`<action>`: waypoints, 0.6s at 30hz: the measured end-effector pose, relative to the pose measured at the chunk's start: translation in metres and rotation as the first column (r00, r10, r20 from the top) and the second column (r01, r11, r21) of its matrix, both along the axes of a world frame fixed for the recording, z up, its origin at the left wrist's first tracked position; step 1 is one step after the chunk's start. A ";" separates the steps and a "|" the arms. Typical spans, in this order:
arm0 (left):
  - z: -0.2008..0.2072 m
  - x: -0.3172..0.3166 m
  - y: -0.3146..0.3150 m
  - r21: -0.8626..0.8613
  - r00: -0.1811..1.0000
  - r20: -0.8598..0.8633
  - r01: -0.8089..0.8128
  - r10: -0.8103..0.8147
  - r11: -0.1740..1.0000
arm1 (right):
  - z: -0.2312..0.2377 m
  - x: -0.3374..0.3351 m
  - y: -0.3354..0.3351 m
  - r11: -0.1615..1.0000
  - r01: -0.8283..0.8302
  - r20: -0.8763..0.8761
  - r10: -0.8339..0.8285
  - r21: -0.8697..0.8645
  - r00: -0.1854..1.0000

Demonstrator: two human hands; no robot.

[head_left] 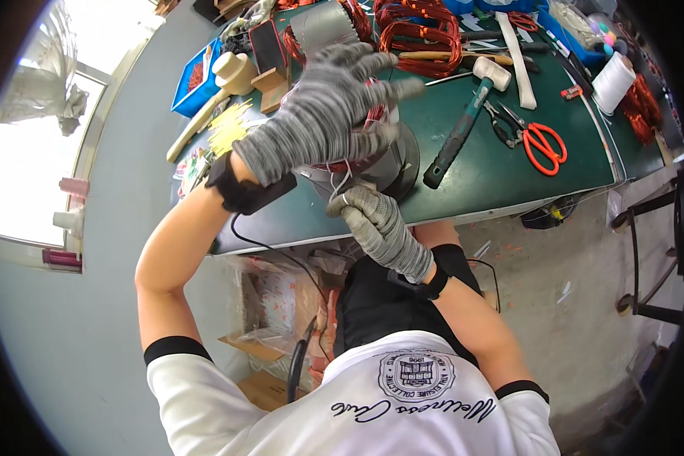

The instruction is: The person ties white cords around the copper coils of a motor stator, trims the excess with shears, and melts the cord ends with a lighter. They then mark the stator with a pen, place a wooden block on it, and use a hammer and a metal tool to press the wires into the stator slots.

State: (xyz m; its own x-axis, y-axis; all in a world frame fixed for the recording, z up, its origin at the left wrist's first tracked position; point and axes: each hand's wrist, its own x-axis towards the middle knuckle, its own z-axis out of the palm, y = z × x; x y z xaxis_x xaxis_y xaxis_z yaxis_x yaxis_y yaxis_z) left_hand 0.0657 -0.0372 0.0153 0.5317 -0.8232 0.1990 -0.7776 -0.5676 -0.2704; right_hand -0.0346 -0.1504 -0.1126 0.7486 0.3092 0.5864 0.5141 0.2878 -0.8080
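Both of my hands wear grey striped knit gloves. My left hand (319,110) is stretched over a grey cylindrical motor part (406,156), fingers spread and slightly blurred. Red-brown copper wire (376,114) shows between those fingers, and the palm hides most of the part's top. At its near side my right hand (376,228) is closed, with thumb and fingers pinched on a thin white cord (342,178). The cord runs up from the pinch toward the wire under my left hand. Its far end is hidden.
On the green table (463,190) to the right lie a white-headed mallet (471,114), pliers (503,125) and orange-handled scissors (543,148). Coiled copper wire (418,42) and another grey cylinder (323,30) stand behind. A thread spool (614,82) is far right; a blue bin (194,80), far left.
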 end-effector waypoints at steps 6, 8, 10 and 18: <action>-0.006 0.072 0.119 -0.607 0.673 -0.721 -0.499 -0.165 0.619 | 0.009 -0.003 -0.001 0.998 -0.035 0.008 0.035 0.047 0.999; 0.015 0.019 0.076 -0.717 0.936 -0.350 -0.300 0.047 0.630 | 0.005 -0.003 -0.005 0.996 -0.038 -0.038 0.041 0.079 0.998; 0.020 -0.027 0.040 -0.724 0.968 0.114 -0.072 0.223 0.686 | 0.002 -0.003 -0.008 0.991 -0.054 -0.105 0.067 0.125 0.992; -0.034 -0.079 0.018 -0.424 0.936 -0.265 -0.328 0.230 0.844 | 0.011 0.001 -0.023 0.989 -0.121 -0.142 0.132 0.085 0.981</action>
State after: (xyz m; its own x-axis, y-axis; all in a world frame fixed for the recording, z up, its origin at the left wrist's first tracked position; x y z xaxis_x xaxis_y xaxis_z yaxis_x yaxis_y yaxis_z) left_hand -0.0135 -0.0195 -0.0184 0.7926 -0.4765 0.3805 -0.5763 -0.7892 0.2123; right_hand -0.0338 -0.1735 -0.1016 0.7858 0.3658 0.4987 0.3474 0.4061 -0.8452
